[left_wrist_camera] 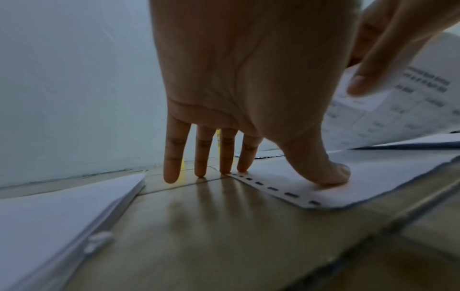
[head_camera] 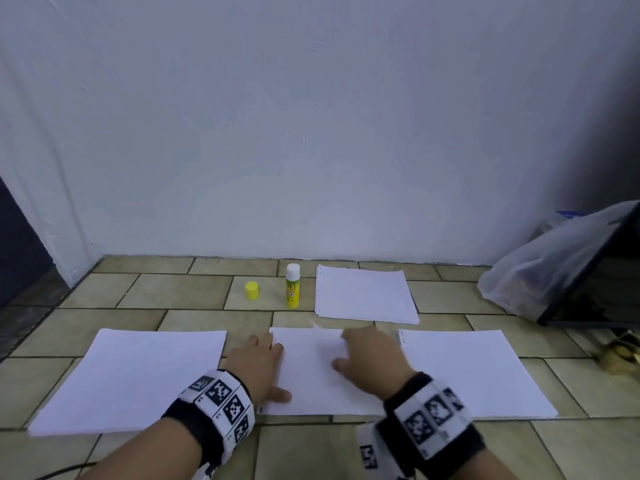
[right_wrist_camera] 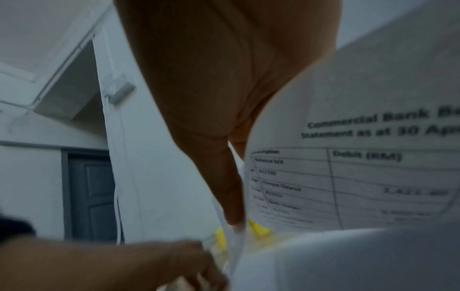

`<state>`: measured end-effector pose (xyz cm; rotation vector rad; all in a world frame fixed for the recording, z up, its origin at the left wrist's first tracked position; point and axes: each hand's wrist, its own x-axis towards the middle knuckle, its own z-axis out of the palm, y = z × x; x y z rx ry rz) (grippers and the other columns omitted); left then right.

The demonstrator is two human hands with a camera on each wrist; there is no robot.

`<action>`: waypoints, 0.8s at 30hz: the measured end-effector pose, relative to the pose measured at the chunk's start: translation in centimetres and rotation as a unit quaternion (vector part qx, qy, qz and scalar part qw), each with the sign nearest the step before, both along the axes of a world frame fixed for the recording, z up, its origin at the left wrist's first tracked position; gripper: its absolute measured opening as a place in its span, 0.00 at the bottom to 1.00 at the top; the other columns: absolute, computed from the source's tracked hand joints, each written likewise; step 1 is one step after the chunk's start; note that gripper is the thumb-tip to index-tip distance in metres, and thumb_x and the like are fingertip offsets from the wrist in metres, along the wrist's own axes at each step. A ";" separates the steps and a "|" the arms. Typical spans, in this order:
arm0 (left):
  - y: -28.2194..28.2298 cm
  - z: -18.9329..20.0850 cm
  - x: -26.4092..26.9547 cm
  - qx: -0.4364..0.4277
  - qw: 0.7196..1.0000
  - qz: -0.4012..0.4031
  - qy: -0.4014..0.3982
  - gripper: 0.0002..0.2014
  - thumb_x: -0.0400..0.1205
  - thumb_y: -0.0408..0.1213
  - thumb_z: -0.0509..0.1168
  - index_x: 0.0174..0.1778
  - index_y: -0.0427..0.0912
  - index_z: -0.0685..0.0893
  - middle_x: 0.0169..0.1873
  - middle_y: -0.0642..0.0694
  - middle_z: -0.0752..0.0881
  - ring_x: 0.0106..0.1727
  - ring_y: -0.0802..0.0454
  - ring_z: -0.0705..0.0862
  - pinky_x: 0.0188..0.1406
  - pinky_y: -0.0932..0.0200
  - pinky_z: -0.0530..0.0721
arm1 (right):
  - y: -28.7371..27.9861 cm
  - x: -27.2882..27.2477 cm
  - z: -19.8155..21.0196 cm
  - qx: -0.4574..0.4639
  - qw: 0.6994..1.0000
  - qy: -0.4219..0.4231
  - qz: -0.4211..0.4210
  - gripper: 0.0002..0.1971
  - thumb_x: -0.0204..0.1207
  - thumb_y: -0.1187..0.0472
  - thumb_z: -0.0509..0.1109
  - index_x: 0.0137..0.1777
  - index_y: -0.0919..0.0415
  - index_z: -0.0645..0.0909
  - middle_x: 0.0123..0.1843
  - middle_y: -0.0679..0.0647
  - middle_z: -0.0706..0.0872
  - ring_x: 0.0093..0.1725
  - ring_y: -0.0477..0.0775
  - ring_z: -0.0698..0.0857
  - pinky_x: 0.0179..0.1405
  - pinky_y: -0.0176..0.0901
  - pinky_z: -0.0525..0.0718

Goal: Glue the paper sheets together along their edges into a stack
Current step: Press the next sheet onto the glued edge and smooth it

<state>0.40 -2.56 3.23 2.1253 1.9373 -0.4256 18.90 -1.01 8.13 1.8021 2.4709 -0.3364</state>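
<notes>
A white sheet (head_camera: 308,386) with punched holes along its left edge (left_wrist_camera: 373,177) lies on the tiled floor in front of me. My left hand (head_camera: 258,358) has straight fingers (left_wrist_camera: 171,157) touching the floor beside that edge, and its thumb presses the sheet down. My right hand (head_camera: 367,355) holds a printed sheet (left_wrist_camera: 410,110), curved and lifted above the middle sheet, print facing down (right_wrist_camera: 361,177). White piles lie at the left (head_camera: 128,375) and right (head_camera: 474,372), and a stack (head_camera: 363,296) lies further back. The uncapped glue stick (head_camera: 292,289) stands beside its yellow cap (head_camera: 252,290).
A wall closes the floor just behind the glue stick. A plastic bag (head_camera: 540,268) and a leaning dark panel (head_camera: 602,289) sit at the right, with a small yellowish object (head_camera: 620,355) on the floor beside them. A dark opening is at the far left.
</notes>
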 end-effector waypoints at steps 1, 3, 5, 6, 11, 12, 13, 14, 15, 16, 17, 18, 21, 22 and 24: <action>0.0 -0.1 0.0 0.001 1.000 0.000 -0.002 0.36 0.77 0.63 0.65 0.73 0.43 0.67 0.72 0.43 0.67 0.72 0.44 0.67 0.65 0.48 0.75 | -0.1 -1.3 -0.7 -0.019 1.000 0.007 0.012 0.16 0.79 0.52 0.64 0.63 0.60 0.78 0.62 0.56 0.83 0.62 0.58 0.81 0.56 0.44 0.78; -0.1 -0.4 -0.1 0.001 1.000 0.001 -0.006 0.37 0.76 0.64 0.66 0.74 0.44 0.67 0.73 0.43 0.67 0.72 0.44 0.67 0.66 0.48 0.75 | 0.1 -3.1 -2.0 -0.045 0.998 0.015 0.028 0.18 0.80 0.51 0.65 0.64 0.61 0.78 0.63 0.58 0.83 0.62 0.58 0.81 0.58 0.46 0.79; -0.1 -0.3 -0.2 -0.001 1.000 0.000 -0.009 0.38 0.76 0.63 0.66 0.76 0.43 0.66 0.74 0.43 0.67 0.73 0.44 0.67 0.68 0.48 0.74 | 0.2 -4.0 -3.1 -0.064 0.997 0.011 0.035 0.20 0.80 0.50 0.65 0.66 0.62 0.77 0.65 0.59 0.82 0.63 0.59 0.81 0.60 0.48 0.79; -0.1 -0.2 -0.4 -0.004 1.000 -0.002 -0.011 0.38 0.77 0.63 0.66 0.77 0.44 0.66 0.74 0.43 0.67 0.74 0.44 0.66 0.69 0.47 0.74 | 0.2 -4.2 -3.4 -0.069 0.997 0.008 0.037 0.21 0.80 0.50 0.66 0.67 0.62 0.77 0.65 0.59 0.81 0.64 0.59 0.80 0.60 0.48 0.80; 0.0 0.1 -1.3 -0.001 0.999 0.005 -0.034 0.36 0.76 0.56 0.71 0.75 0.46 0.67 0.72 0.47 0.69 0.72 0.48 0.70 0.67 0.50 0.76 | 0.3 -4.1 -4.4 -0.065 0.997 0.008 0.045 0.22 0.79 0.50 0.66 0.69 0.61 0.75 0.65 0.58 0.81 0.64 0.59 0.80 0.61 0.48 0.79; 0.0 0.1 -1.3 0.000 0.999 0.012 -0.042 0.36 0.75 0.55 0.72 0.75 0.46 0.66 0.72 0.47 0.70 0.72 0.48 0.71 0.67 0.50 0.77 | 0.3 -4.0 -4.5 -0.065 0.997 0.008 0.046 0.23 0.79 0.49 0.66 0.69 0.61 0.75 0.65 0.58 0.81 0.64 0.59 0.80 0.61 0.48 0.79; 0.0 0.1 -1.2 0.002 0.999 0.016 -0.047 0.37 0.74 0.55 0.72 0.75 0.45 0.66 0.71 0.47 0.70 0.71 0.48 0.71 0.67 0.50 0.77 | 0.2 -3.9 -4.7 -0.065 0.997 0.010 0.048 0.24 0.78 0.48 0.67 0.70 0.60 0.74 0.66 0.58 0.81 0.64 0.59 0.80 0.62 0.48 0.79; 0.0 0.1 -1.2 0.004 0.999 0.016 -0.048 0.37 0.74 0.55 0.72 0.75 0.45 0.66 0.72 0.47 0.69 0.71 0.49 0.71 0.66 0.51 0.77 | 0.2 -3.8 -4.8 -0.064 0.997 0.011 0.051 0.24 0.78 0.48 0.66 0.70 0.60 0.74 0.66 0.57 0.80 0.64 0.58 0.79 0.62 0.47 0.78; -0.1 0.2 -1.2 0.006 0.999 0.015 -0.047 0.38 0.74 0.55 0.72 0.76 0.44 0.66 0.73 0.47 0.68 0.72 0.49 0.71 0.66 0.51 0.77 | 0.1 -3.8 -5.0 -0.063 0.996 0.013 0.053 0.24 0.78 0.48 0.66 0.70 0.60 0.74 0.66 0.57 0.80 0.65 0.58 0.79 0.62 0.47 0.78; -0.1 0.1 -1.3 0.007 0.999 0.013 -0.045 0.38 0.75 0.56 0.71 0.77 0.44 0.65 0.74 0.47 0.65 0.73 0.49 0.70 0.67 0.51 0.77 | 0.0 -3.8 -5.2 -0.062 0.996 0.013 0.056 0.24 0.78 0.47 0.66 0.69 0.60 0.73 0.67 0.56 0.79 0.65 0.57 0.78 0.62 0.46 0.77; -0.2 0.1 -1.4 0.009 0.999 0.010 -0.046 0.39 0.75 0.56 0.71 0.78 0.45 0.65 0.76 0.47 0.63 0.74 0.49 0.69 0.67 0.51 0.77 | -0.1 -3.8 -5.3 -0.060 0.997 0.012 0.057 0.24 0.78 0.47 0.66 0.69 0.60 0.74 0.66 0.56 0.79 0.65 0.57 0.78 0.62 0.46 0.76; -0.3 0.1 -1.5 0.009 0.999 0.008 -0.048 0.39 0.76 0.56 0.70 0.79 0.45 0.64 0.77 0.48 0.62 0.75 0.50 0.68 0.69 0.51 0.76 | -0.1 -3.8 -5.4 -0.057 0.997 0.011 0.059 0.23 0.78 0.47 0.66 0.68 0.60 0.73 0.66 0.56 0.78 0.65 0.57 0.77 0.62 0.46 0.76; -0.5 0.1 -1.6 0.006 0.999 0.004 -0.054 0.39 0.77 0.56 0.69 0.80 0.45 0.62 0.79 0.50 0.62 0.78 0.51 0.65 0.72 0.51 0.73 | -0.1 -4.0 -5.4 -0.061 0.996 0.016 0.059 0.25 0.79 0.48 0.65 0.71 0.60 0.72 0.69 0.56 0.76 0.69 0.56 0.75 0.66 0.48 0.75; -0.5 0.1 -1.6 0.005 0.998 0.003 -0.055 0.39 0.77 0.56 0.69 0.81 0.46 0.62 0.79 0.50 0.62 0.78 0.51 0.64 0.73 0.51 0.73 | 0.1 -4.0 -5.4 -0.065 0.996 0.019 0.060 0.25 0.80 0.48 0.65 0.73 0.60 0.71 0.70 0.55 0.75 0.70 0.56 0.73 0.67 0.48 0.75; -0.6 0.1 -1.6 0.006 0.998 0.004 -0.059 0.39 0.78 0.56 0.69 0.81 0.46 0.61 0.79 0.50 0.62 0.78 0.51 0.64 0.73 0.52 0.72 | 0.4 -4.1 -5.3 -0.072 0.995 0.025 0.058 0.26 0.80 0.49 0.65 0.74 0.60 0.69 0.72 0.55 0.74 0.72 0.55 0.72 0.69 0.48 0.74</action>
